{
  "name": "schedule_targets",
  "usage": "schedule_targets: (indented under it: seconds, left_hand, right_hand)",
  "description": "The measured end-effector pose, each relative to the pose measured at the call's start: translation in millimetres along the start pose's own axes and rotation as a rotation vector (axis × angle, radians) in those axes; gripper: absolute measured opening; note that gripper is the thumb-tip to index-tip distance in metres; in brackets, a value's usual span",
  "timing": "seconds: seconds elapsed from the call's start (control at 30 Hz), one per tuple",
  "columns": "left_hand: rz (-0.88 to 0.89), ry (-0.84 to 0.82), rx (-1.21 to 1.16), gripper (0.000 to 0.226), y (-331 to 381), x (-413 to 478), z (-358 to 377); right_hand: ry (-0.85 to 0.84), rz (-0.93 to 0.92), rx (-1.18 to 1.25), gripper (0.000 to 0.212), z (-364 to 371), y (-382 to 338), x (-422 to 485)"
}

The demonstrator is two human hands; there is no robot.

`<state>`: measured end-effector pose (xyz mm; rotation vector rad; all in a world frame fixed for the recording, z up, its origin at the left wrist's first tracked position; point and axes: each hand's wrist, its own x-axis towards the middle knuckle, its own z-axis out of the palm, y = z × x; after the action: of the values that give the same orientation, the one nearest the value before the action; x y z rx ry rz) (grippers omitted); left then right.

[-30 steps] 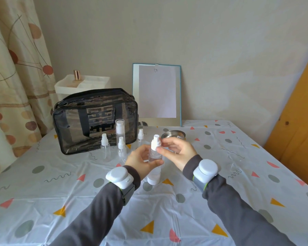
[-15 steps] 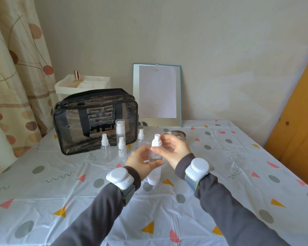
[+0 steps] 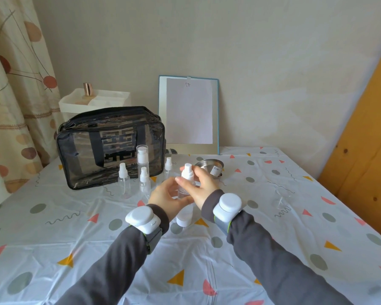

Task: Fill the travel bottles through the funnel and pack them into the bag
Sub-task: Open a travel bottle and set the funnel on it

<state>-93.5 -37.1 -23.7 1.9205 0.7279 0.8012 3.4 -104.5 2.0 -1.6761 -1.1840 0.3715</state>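
Gripping spray bottle in left hand, right hand round its neck

Clear bottles with white tops: five. Four stand on the surface; the fifth bottle is held by my left grip and right grip. Partly hidden white-based container: one. Bag: one. Metal dish: one. Clear funnel: one. Clipboard: one.

The bag is made of glossy clear plastic, the bottles of clear plastic, the bowl of shiny metal.
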Motion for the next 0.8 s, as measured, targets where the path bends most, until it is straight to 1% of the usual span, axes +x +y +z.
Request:
schedule_targets:
  seconds: [0.1, 0.17, 0.27, 0.33, 0.4, 0.5, 0.63, 0.8]
  left_hand:
    - [-0.008, -0.01, -0.014, 0.035, -0.6, -0.9, 0.4]
    - [-0.029, -0.014, -0.034, 0.035, -1.1, -1.1, -0.3]
    - [-0.06, -0.017, -0.037, 0.039, -1.4, -0.4, -1.1]
    - [-0.069, -0.019, -0.031, 0.039, -0.5, -0.4, -1.2]
    - [-0.076, -0.02, -0.015, 0.039, 0.3, -1.0, -1.0]
    - [-0.087, -0.012, 0.006, 0.039, 1.3, -1.4, -1.4]
    - [-0.098, 0.037, 0.06, 0.043, 4.4, -1.1, 2.4]
    - [-0.079, 0.089, 0.011, 0.047, 8.7, 0.0, 13.0]
  right_hand:
    - [0.01, -0.05, 0.047, 0.033, -1.1, 1.3, -1.1]
    - [0.043, -0.044, 0.183, 0.037, -5.8, -0.8, 0.9]
    - [0.164, -0.035, 0.422, 0.043, -22.7, -6.2, 9.7]
    - [0.265, -0.029, 0.453, 0.038, -41.9, -6.6, 16.7]
    - [0.332, 0.033, 0.378, 0.03, -62.3, 0.0, 20.2]
    - [0.407, 0.156, 0.156, 0.024, -84.1, 27.1, 19.6]
    - [0.384, 0.28, -0.158, 0.024, -99.4, 68.4, 14.2]
    - [0.338, 0.351, -0.531, 0.036, -117.5, 98.4, 20.9]
